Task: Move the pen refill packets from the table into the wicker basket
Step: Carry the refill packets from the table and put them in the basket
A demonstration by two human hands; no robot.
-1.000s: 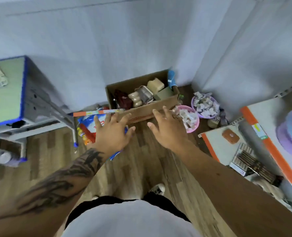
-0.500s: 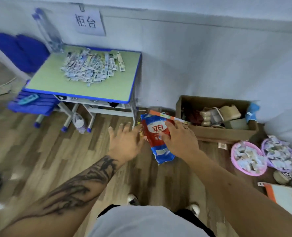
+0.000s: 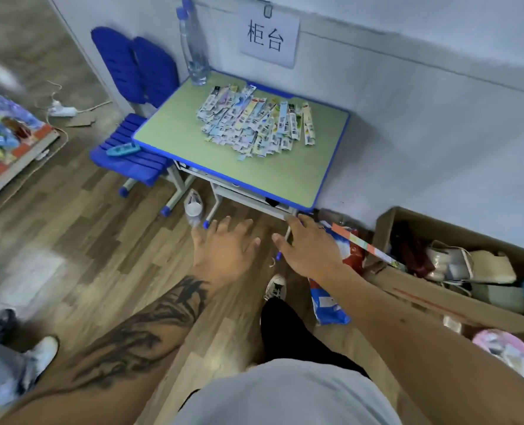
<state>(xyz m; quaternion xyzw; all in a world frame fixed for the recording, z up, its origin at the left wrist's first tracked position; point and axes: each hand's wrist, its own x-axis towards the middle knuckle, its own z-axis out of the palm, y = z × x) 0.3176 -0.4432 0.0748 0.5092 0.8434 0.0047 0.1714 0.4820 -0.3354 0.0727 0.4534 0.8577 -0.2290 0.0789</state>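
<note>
Since half a second ago the view has swung left and closer, so the green surface (image 3: pixel 193 145) with its blue edge now fills the upper middle and the cardboard box (image 3: pixel 386 240) of odds and ends has slid to the right edge; both hands have come off the red-and-blue bag (image 3: pixel 331 308) on the floor and now reach forward, low, short of the surface's near edge. The left hand (image 3: pixel 223 250) is spread, fingers straight, holding nothing; the right hand (image 3: pixel 309 246) is likewise spread and empty, just beside it. The pen refill packets (image 3: pixel 254 124) lie in a loose heap on the far half of the surface, near the wall and well apart from both hands: long, narrow, flat sleeves, mostly white and pale blue with printed labels, overlapping at all angles. No wicker basket shows in this view, so finding it comes first. For the pick-up, I would judge a two-handed gather best: close in, sweep the heap together from both sides, and lift a bunch at once, since such thin slippery sleeves will likely fan out and slide if pinched singly. A water bottle (image 3: pixel 196 56) stands at the far corner, worth avoiding.
</note>
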